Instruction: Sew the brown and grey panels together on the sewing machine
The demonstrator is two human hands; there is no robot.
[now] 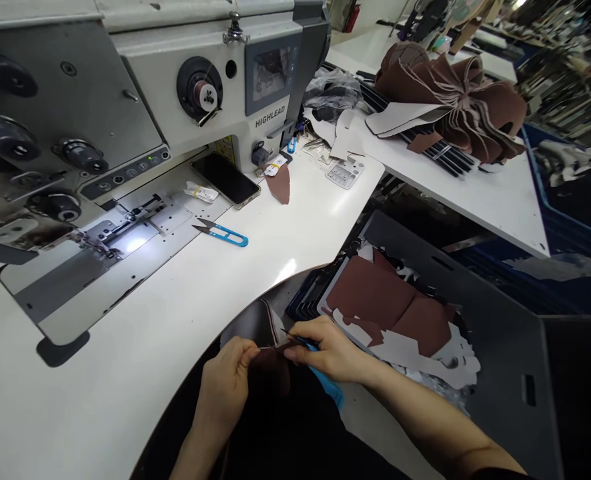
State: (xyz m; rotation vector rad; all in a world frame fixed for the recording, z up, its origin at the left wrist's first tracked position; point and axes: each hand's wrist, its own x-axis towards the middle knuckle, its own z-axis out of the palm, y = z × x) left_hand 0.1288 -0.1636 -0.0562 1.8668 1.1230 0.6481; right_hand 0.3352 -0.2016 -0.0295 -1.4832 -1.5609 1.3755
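My left hand (225,380) is closed, thumb and forefinger pinching the edge of a brown leather-like piece (271,370) with a pale underside, over my lap just off the table's edge. Opposite it, my right hand (330,350) is closed on thread snips; a dark blade and a bit of blue handle (309,344) show at the fingers, close to the piece's edge. Much of the piece is dark and hard to make out. A second pair of blue thread snips (230,235) lies on the white table (185,333).
A sewing machine (145,87) stands at the table's back left. A phone (225,179) and a brown scrap (279,185) lie near it. To the right, a grey bin (505,320) holds brown and white pieces. A side table carries a brown bundle (460,100).
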